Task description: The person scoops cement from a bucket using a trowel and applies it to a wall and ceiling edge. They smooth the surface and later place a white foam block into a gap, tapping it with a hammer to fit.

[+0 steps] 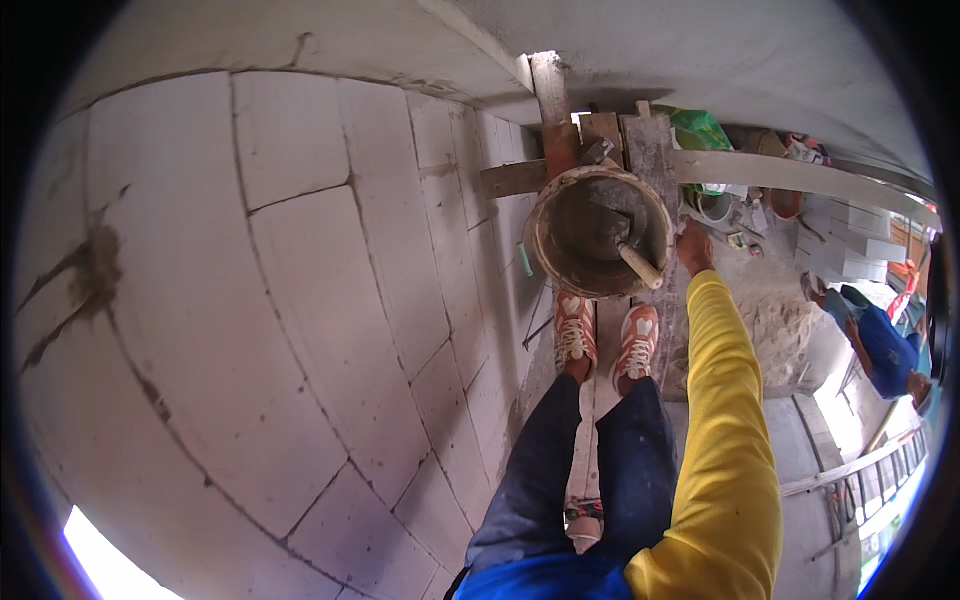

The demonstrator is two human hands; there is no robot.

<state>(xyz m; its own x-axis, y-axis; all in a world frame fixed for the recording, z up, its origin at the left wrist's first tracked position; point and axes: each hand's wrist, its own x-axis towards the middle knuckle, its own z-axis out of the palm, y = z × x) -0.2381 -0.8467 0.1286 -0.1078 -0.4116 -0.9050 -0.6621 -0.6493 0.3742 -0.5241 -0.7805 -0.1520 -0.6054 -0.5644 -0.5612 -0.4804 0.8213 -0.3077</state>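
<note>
A round mortar bucket [548,235] with a caked rim stands on the planks just ahead of my shoes. In it lies a trowel [640,268], its pale handle leaning over the near right side of the rim. My right hand [695,250], at the end of a yellow sleeve, is just right of the bucket, by the edge of the wooden plank [655,150]. Its fingers look curled; whatever they grip, if anything, is hidden. My left hand does not show.
A wall of pale blocks [320,270] rises close on my left. I stand on narrow raised planks, crossed ahead by a wooden beam [800,172]. Below right are a sand pile [770,330], a green sack [700,130], stacked blocks [845,245] and another person in blue [885,345].
</note>
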